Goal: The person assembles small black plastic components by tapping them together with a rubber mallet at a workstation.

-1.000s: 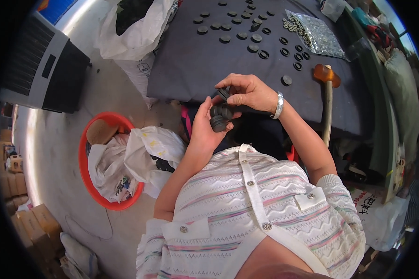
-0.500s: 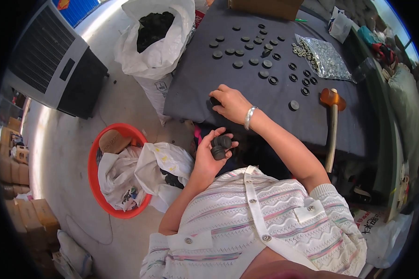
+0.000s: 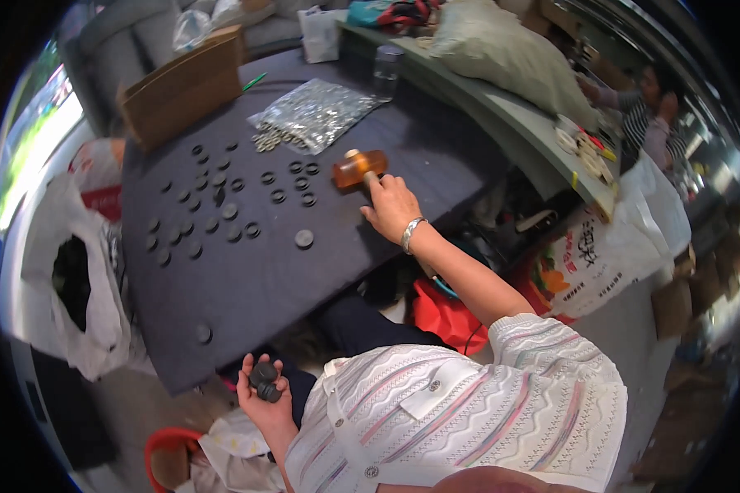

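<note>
My left hand [image 3: 265, 403], palm up just off the table's near left edge, cradles a few black round caps [image 3: 263, 376] in curled fingers. My right hand [image 3: 395, 209] is closed round the handle of a mallet with an amber head [image 3: 358, 169]; most of the handle is hidden under the hand and forearm. One dark cap [image 3: 204, 333] sits alone near the table corner by my left hand. A grey-topped cap [image 3: 304, 239] lies left of my right hand. Several black rings [image 3: 278, 196] and more caps [image 3: 212, 224] are spread over the cloth beyond.
The dark cloth-covered table [image 3: 247, 292] carries a clear bag of small metal parts [image 3: 316, 111], a cardboard box [image 3: 181, 86] and a clear jar [image 3: 386, 70]. A white sack [image 3: 99, 287] stands at left, a red tub [image 3: 152, 452] below. Another person [image 3: 654, 115] is at far right.
My right hand has left the cap at the table's near left corner and moved right to grip the mallet. The view has swung to the right. My left hand still holds caps.
</note>
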Available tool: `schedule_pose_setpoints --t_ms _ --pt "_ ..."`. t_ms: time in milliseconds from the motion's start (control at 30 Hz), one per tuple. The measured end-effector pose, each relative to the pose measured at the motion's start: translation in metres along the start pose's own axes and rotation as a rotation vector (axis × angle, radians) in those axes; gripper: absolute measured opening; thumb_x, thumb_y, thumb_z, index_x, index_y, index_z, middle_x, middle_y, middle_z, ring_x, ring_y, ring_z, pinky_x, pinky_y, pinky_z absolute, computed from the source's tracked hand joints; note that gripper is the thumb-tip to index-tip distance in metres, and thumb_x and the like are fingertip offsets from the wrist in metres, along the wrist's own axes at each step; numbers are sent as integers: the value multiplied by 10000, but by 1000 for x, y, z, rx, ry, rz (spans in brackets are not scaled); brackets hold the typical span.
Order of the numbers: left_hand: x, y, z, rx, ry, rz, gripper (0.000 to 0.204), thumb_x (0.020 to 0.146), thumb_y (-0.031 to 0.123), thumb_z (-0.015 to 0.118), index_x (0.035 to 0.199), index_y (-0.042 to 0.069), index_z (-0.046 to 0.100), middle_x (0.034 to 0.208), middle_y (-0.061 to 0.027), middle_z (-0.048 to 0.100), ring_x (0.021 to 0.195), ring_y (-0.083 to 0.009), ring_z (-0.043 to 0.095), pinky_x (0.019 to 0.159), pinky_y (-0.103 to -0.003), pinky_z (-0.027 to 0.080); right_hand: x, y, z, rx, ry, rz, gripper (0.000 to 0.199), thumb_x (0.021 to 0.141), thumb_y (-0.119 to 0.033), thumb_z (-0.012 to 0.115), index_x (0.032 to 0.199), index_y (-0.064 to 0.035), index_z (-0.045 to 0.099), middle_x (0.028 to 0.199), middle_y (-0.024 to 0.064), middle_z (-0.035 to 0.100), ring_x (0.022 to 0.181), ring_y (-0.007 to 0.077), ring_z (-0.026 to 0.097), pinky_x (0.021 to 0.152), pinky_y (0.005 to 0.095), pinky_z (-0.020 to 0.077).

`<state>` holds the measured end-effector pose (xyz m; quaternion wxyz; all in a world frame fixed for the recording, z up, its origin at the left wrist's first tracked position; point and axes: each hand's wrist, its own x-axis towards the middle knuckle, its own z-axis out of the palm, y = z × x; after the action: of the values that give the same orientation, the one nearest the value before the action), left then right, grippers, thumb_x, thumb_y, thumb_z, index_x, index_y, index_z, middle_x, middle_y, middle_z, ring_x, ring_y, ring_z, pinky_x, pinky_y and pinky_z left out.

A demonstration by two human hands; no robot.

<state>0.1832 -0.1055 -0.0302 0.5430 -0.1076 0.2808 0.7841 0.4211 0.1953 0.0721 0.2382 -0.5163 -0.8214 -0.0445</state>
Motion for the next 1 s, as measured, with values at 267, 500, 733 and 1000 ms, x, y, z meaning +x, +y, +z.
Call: schedule_pose_setpoints --t_ms 267,500,733,1000 --pt "21 -19 42 168 -132 -106 324 967 322 405 1157 104 552 1037 -151 638 832 -312 643 448 -296 466 4 72 23 242 -273 261 312 651 -194 685 853 41 662 829 212 652 787 343 641 767 383 514" --pt "6 -13 7 48 -38 -78 311 937 246 458 1180 88 570 1052 -170 636 834 -358 643 465 -311 425 2 7 -3 1069 -324 288 440 662 -35 685 1064 88 557 863 122 620 698 170 633 624 298 525" --pt "-7 -9 24 80 -122 4 311 947 243 461 1193 67 535 1090 -168 621 904 -351 624 562 -325 458 -8 -121 -18 1056 -440 -571 746 744 35 587 1438 -84 339 1100 108 629 908 140 613 810 247 466" --pt "-29 3 -2 33 -39 99 306 943 240 465 1192 71 518 1077 -163 616 899 -345 624 560 -321 451 -29 -190 -10 513 -386 -812 793 743 12 619 1444 -239 343 798 128 485 654 326 543 625 412 460"
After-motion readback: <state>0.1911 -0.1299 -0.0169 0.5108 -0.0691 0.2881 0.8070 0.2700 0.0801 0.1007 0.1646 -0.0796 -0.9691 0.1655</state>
